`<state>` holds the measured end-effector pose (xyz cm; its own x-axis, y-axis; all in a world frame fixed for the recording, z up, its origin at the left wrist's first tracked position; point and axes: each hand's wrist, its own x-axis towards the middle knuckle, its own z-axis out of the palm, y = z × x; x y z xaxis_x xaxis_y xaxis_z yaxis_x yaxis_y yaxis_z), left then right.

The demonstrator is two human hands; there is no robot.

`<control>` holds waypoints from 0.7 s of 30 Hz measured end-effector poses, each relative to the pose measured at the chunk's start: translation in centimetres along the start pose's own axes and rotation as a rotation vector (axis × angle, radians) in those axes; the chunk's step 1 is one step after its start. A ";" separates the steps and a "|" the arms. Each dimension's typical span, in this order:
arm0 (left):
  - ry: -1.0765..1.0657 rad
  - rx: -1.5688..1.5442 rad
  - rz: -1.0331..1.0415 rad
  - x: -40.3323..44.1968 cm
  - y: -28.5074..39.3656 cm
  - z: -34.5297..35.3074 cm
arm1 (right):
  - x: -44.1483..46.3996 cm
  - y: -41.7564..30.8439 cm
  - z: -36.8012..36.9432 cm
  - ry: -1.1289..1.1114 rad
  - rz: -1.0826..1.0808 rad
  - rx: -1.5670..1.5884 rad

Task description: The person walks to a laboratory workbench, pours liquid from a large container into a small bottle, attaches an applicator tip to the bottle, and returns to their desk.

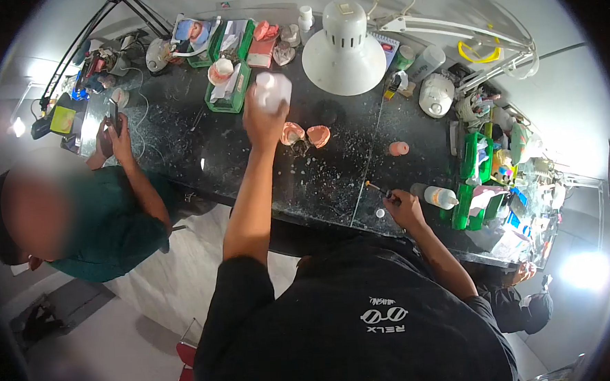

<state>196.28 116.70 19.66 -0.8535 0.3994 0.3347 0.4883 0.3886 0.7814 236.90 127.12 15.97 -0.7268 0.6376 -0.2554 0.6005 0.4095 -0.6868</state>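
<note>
My left hand (265,123) reaches over the bench, its fingers wrapped round a white plastic bottle (272,92) that is blurred by motion. Just below and right of it lie two pink dental casts, a left one (292,133) and a right one (319,136), with pale crumbs around them. In my right hand (405,211) is a thin brush-like tool (378,187) with a dark handle and an orange-brown tip pointing left. A small white cap (380,213) lies beside that hand. Farther off stands a small pink jar (399,148).
A white desk lamp (345,57) overhangs the bench's back. Green bins stand at the back left (227,91) and right (461,206). A clear bottle (440,197) lies right of my right hand. On the left, another person (107,228) holds a phone (114,114).
</note>
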 end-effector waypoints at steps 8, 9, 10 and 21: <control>-0.504 -0.008 0.242 -20.5 6.4 -5.5 | 0.5 -11.6 -1.4 0.012 -0.178 0.143; -0.717 0.047 -0.010 -24.2 7.3 -5.0 | 0.0 -12.1 -1.4 0.015 -0.283 0.141; -0.684 0.026 0.041 -25.5 7.1 -4.1 | 0.2 -10.8 -0.3 -0.042 -0.289 0.071; -0.602 0.170 0.228 -29.9 5.1 -1.9 | -1.8 -7.7 2.9 -0.124 -0.211 -0.357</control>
<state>223.93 105.21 14.66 -0.4993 0.8617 0.0907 0.7085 0.3458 0.6153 232.67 120.93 19.76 -0.8677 0.4409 -0.2296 0.4960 0.7366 -0.4597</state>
